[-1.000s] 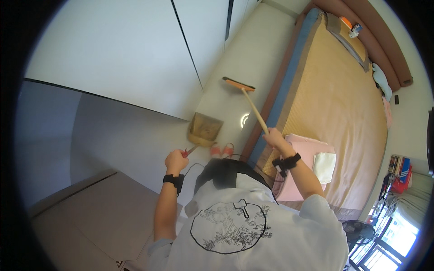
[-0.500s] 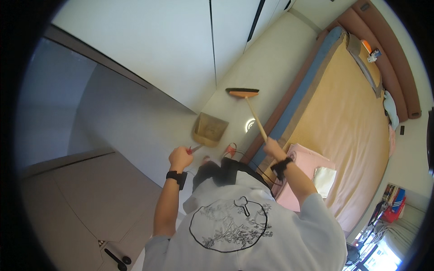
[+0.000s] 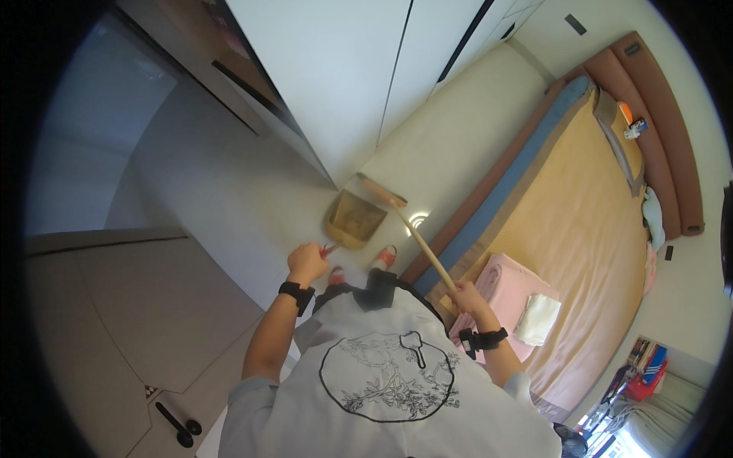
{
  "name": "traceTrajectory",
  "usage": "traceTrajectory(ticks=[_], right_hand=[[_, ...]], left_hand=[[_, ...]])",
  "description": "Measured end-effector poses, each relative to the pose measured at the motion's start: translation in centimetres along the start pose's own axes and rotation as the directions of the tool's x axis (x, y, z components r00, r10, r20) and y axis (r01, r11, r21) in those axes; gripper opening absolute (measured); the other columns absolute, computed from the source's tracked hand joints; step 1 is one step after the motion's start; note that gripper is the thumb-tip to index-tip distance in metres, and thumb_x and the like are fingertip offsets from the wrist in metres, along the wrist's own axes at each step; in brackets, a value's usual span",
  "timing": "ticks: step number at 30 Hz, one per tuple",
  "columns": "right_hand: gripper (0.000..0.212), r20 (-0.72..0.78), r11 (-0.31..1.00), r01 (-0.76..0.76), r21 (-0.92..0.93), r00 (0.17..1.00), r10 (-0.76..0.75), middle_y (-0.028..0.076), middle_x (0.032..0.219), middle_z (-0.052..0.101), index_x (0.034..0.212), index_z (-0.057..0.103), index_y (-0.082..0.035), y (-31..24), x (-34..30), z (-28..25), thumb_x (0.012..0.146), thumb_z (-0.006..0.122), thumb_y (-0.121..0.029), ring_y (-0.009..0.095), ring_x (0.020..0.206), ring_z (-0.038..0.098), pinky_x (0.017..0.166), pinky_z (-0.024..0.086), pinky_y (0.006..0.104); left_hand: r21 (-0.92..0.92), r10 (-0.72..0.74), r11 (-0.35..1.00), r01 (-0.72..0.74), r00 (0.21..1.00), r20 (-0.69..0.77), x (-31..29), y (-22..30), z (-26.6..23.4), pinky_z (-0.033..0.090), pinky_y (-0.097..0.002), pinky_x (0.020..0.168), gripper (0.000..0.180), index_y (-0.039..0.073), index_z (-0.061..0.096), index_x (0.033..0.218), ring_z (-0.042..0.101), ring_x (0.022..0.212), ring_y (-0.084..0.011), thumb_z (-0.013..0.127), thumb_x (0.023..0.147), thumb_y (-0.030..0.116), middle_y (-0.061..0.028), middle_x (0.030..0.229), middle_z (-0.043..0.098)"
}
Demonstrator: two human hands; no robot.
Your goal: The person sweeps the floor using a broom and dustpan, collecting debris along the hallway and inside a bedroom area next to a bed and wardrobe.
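My left hand [image 3: 308,262] is closed round the red handle end of a dustpan [image 3: 356,221]. The pan is yellowish, see-through and deep, and sits on the floor in front of my feet with its mouth facing away from me. In my right hand [image 3: 469,297] is the pale stick of a broom [image 3: 422,246]. The broom's orange head [image 3: 382,191] lies at the far side of the pan, close to its open edge. Whether head and pan touch, I cannot tell. Any sweepings in the pan are too unclear to make out.
A bed [image 3: 550,206] with a tan mat runs along the right, a folded pink cloth [image 3: 508,282] and a white one [image 3: 538,319] on its near corner. White cupboards [image 3: 336,69] stand ahead. A brown door [image 3: 107,328] with a black handle is at the left. I wear red slippers [image 3: 388,257].
The broom head has come toward me and left, from farther out on the floor to the dustpan's mouth. My right hand has drawn nearer to my body. The dustpan has hardly moved.
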State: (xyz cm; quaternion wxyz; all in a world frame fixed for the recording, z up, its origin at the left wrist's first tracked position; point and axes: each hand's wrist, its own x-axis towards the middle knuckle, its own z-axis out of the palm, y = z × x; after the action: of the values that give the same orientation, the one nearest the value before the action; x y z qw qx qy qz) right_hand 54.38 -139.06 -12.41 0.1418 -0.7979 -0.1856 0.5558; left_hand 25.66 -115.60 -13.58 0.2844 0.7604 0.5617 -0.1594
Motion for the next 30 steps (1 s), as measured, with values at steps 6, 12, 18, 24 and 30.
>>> traceTrajectory(ticks=[6, 12, 18, 24, 30], right_hand=[[0.027, -0.152, 0.991, 0.043, -0.125, 0.987, -0.062, 0.016, 0.061, 0.057, 0.088, 0.056, 0.003, -3.6, 4.2, 2.0, 0.074, 0.052, -0.02, 0.023, 0.05, 0.057, 0.043, 0.045, 0.0329], [0.028, -0.306, 0.983, -0.05, -0.178, 0.952, -0.007, 0.021, 0.067, 0.058, 0.084, 0.054, 0.008, -8.7, 10.2, 2.5, 0.073, 0.05, -0.018, 0.027, 0.055, 0.06, 0.046, 0.047, 0.0346], [0.024, -0.171, 0.925, -0.015, -0.38, 0.984, -0.054, 0.022, 0.071, 0.059, 0.082, 0.056, 0.008, -9.8, 16.0, 3.1, 0.07, 0.047, -0.011, 0.028, 0.058, 0.061, 0.048, 0.048, 0.0346], [0.026, -0.121, 0.776, 0.066, -0.628, 0.976, -0.181, 0.024, 0.088, 0.056, 0.087, 0.052, 0.006, -5.6, 12.6, 7.9, 0.071, 0.048, -0.013, 0.036, 0.084, 0.056, 0.07, 0.047, 0.0401], [0.033, -0.073, 0.772, 0.154, -0.617, 0.965, -0.251, 0.021, 0.077, 0.059, 0.096, 0.048, 0.006, -0.8, 3.9, 11.1, 0.072, 0.053, -0.017, 0.033, 0.071, 0.059, 0.061, 0.047, 0.0391]], left_hand=[[-0.054, -0.051, 0.997, 0.05, 0.998, -0.029, -1.8, -2.6, -0.1, 0.046, -0.0365, 0.064, 0.018, 0.015, 0.065, 0.078, 0.058, 0.072, -0.0283, 0.057, 0.064, 0.022, -0.0098, 0.074, 0.062], [-0.07, -0.057, 0.996, 0.054, 0.997, -0.042, -3.4, -5.0, -0.1, 0.046, -0.0364, 0.063, 0.018, 0.015, 0.065, 0.078, 0.058, 0.07, -0.0281, 0.057, 0.063, 0.021, -0.0092, 0.072, 0.062], [-0.064, -0.018, 0.998, 0.015, 0.998, -0.053, -3.2, -7.2, 0.3, 0.046, -0.0361, 0.062, 0.016, 0.014, 0.065, 0.075, 0.058, 0.07, -0.028, 0.057, 0.062, 0.02, -0.0099, 0.071, 0.061], [-0.076, -0.029, 0.997, 0.027, 0.999, -0.035, -2.7, -8.4, 0.3, 0.046, -0.0357, 0.063, 0.013, 0.012, 0.064, 0.07, 0.058, 0.071, -0.0283, 0.057, 0.062, 0.019, -0.0115, 0.071, 0.061], [-0.048, 0.032, 0.998, -0.033, 0.999, -0.025, -2.5, -7.8, 0.3, 0.046, -0.0363, 0.064, 0.014, 0.011, 0.064, 0.072, 0.058, 0.074, -0.0291, 0.057, 0.062, 0.019, -0.0128, 0.073, 0.061]])
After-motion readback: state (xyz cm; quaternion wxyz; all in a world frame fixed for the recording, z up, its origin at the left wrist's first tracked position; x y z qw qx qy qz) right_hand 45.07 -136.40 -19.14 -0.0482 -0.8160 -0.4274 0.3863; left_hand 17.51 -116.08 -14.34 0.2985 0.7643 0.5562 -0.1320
